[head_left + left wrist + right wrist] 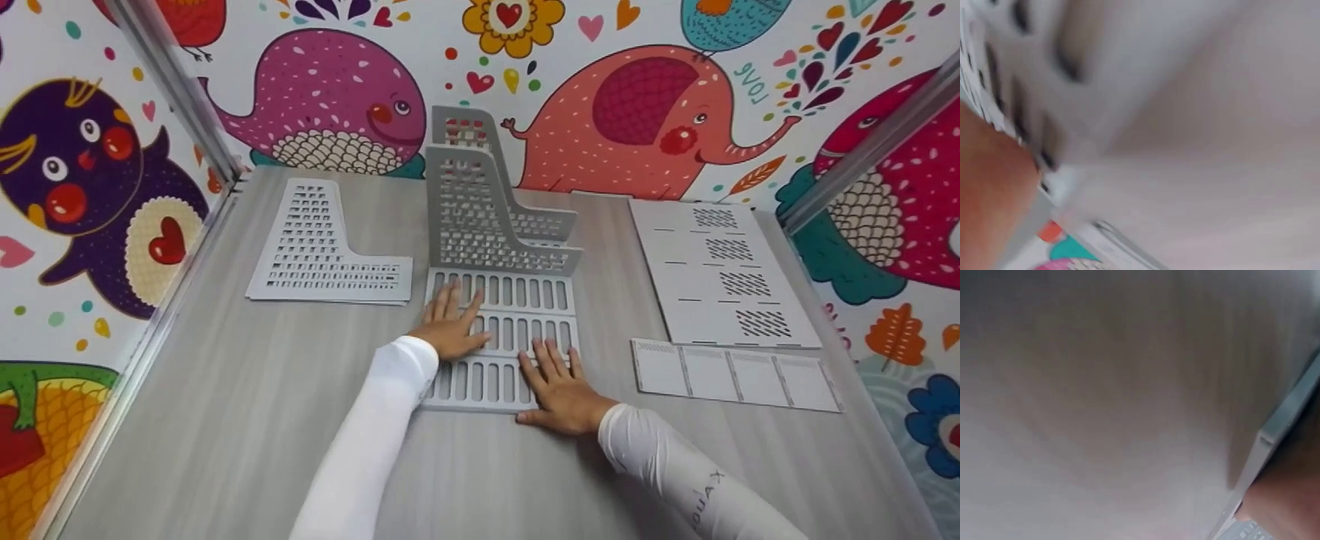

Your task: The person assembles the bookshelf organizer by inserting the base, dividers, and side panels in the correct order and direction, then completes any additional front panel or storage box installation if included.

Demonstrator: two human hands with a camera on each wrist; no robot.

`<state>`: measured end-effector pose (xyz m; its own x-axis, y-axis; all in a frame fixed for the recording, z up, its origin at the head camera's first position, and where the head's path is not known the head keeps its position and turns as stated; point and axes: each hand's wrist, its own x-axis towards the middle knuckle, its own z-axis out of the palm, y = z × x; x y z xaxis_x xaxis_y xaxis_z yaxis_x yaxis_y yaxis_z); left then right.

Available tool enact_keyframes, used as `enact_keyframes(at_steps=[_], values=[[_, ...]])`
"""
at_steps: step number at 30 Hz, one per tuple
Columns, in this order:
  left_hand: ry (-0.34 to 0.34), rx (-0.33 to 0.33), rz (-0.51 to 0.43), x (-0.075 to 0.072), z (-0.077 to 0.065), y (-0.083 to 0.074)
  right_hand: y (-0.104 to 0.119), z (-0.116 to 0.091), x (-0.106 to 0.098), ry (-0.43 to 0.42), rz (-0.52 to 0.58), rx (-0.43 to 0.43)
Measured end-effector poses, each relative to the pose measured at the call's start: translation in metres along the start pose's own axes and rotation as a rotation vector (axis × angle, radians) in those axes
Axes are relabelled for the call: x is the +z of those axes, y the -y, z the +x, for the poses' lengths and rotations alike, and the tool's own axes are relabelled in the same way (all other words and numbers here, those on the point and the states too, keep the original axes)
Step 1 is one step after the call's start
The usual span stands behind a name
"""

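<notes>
Two bare hands lie on a light grey slotted panel [517, 312], which is flat on the wooden-looking table [225, 420], at its middle. The left hand [448, 330] has its fingers stretched and spread over the left part of the slots, and the right hand [564, 394] is spread likewise at the near right corner; neither one grasps anything. Just beyond the slotted panel, two grey L-shaped panels [472, 214] stand upright, one behind the other; whether they are fastened, I cannot tell. To the left lie flat white L-shaped pieces [322, 251] with many small holes. To the right lies a big white sheet [694, 277], and nearer is a smaller strip [736, 375] divided into four squares. Both wrist views are rather blurred
</notes>
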<state>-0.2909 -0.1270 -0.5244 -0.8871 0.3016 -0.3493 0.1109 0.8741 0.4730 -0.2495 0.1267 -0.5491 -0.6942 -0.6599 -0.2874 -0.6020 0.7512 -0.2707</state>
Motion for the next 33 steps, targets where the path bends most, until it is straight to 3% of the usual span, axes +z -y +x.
enact_keyframes(at_steps=[3, 7, 11, 14, 21, 27, 31, 33], values=[[-0.092, -0.012, 0.003, -0.004, -0.001, 0.022, -0.01, 0.009, -0.01, -0.021, -0.014, 0.027], [-0.231, -0.107, 0.012, -0.009, -0.007, 0.052, -0.02, 0.02, -0.018, -0.036, -0.014, 0.034], [-0.289, -0.22, 0.051, -0.008, -0.017, 0.074, -0.024, 0.032, -0.022, -0.01, 0.007, 0.034], [-0.298, -0.251, 0.087, -0.006, -0.022, 0.078, -0.027, 0.041, -0.026, 0.009, 0.021, 0.038], [-0.398, -0.198, 0.233, 0.001, -0.023, 0.066, -0.038, 0.057, -0.035, 0.006, 0.026, 0.052], [-0.48, -0.11, 0.346, 0.008, -0.024, 0.069, -0.048, 0.07, -0.04, 0.019, 0.026, 0.059], [-0.485, -0.06, 0.304, 0.006, -0.028, 0.079, -0.052, 0.076, -0.043, 0.011, 0.012, 0.063], [-0.533, -0.098, 0.243, 0.002, -0.032, 0.086, -0.052, 0.079, -0.043, 0.005, 0.002, 0.06]])
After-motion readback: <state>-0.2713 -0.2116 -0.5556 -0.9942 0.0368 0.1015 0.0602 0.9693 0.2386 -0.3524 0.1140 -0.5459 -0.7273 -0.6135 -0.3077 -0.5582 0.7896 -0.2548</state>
